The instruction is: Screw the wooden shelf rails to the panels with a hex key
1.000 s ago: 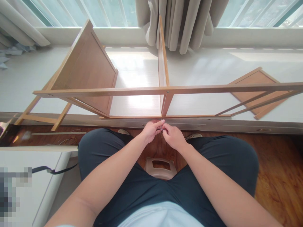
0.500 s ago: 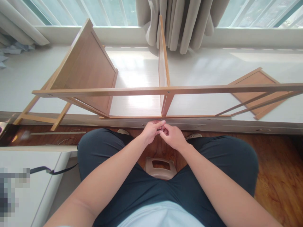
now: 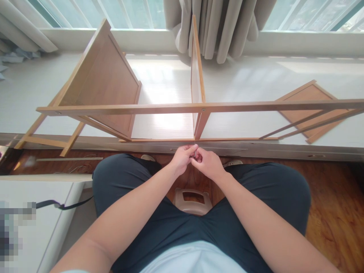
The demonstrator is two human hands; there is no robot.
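Observation:
My left hand (image 3: 182,158) and my right hand (image 3: 209,163) meet just in front of the lower rail (image 3: 162,140) of a wooden shelf frame. Between their pinched fingertips is a small, thin, bent metal tool (image 3: 195,154), apparently a hex key, mostly covered by the fingers. Both hands are closed around it. Right behind them, an upright wooden panel (image 3: 197,72) joins the lower rail and the upper rail (image 3: 136,110). A screw head (image 3: 203,110) shows in the upper rail above my hands. The tip of the tool is hidden.
A slanted wooden panel (image 3: 105,76) stands at the frame's left end. Another panel (image 3: 309,102) lies on the white ledge (image 3: 241,83) at right. Below my hands, a beige plastic stool (image 3: 192,206) sits between my legs. Curtains (image 3: 210,30) hang behind.
My right fingers have shifted slightly around the small metal tool, which now shows at a different angle. The wooden frame looks unmoved; the view has shifted a little.

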